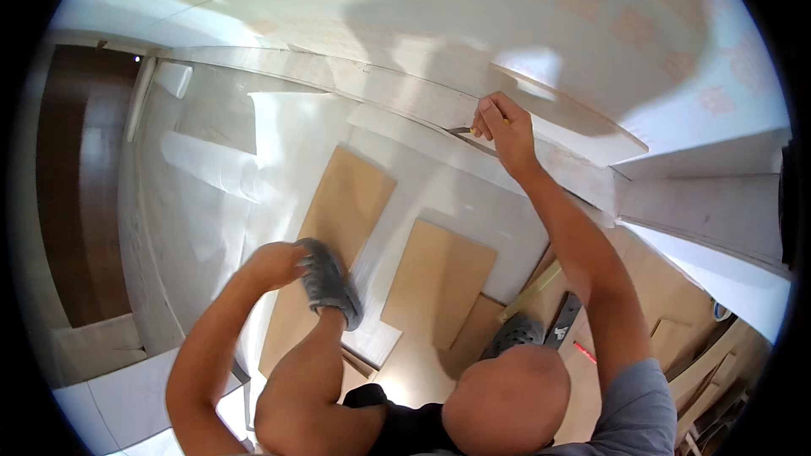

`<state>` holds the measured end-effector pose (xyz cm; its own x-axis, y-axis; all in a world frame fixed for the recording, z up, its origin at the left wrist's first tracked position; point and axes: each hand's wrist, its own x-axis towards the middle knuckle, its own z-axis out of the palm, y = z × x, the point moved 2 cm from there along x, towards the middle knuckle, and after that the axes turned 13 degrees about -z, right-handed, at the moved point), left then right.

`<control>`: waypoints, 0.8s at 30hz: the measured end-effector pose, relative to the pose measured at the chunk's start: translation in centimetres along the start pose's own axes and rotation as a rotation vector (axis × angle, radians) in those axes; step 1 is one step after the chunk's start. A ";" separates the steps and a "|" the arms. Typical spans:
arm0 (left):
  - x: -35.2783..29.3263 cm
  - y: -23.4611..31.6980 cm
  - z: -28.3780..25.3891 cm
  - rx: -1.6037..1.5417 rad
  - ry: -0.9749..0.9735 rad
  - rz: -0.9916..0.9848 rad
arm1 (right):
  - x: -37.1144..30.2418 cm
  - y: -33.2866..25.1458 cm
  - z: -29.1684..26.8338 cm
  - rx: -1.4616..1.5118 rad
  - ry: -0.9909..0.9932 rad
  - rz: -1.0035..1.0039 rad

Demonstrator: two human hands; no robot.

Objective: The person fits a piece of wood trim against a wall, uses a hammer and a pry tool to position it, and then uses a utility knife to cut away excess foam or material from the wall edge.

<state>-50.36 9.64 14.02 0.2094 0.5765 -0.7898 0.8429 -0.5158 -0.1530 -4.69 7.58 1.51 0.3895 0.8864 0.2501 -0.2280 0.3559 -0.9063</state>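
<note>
My right hand [504, 127] is closed round a small cutter [462, 130] with a yellow part and a dark blade. Its tip meets the edge of the pale underlay sheet [405, 131], at the foot of the wall. My left hand [279, 265] is beside the toe of the grey clog [328, 279] on my left foot. Its fingers are blurred, and I cannot tell whether they touch the clog. That foot stands on a tan floor plank [351, 203]. To its right lies a shorter tan board [439, 274].
A pale board [570, 118] leans on the wall at the right. White sheet rolls [211, 165] lie at the left, beside a dark brown door [80, 177]. A dark flat bar [563, 321] and a red pen-like item [584, 352] lie near my right foot; several wood offcuts [710, 371] lie farther right.
</note>
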 end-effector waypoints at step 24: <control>35.5 15.1 -4.7 -2.138 -0.342 0.125 | 2.9 -4.3 4.4 -1.698 -0.949 0.573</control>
<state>-27.85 25.31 -13.55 0.4247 0.3746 -0.8242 0.0101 0.9084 0.4181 -6.50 9.95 7.66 -0.0351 0.8194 -0.5722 0.9905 -0.0475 -0.1288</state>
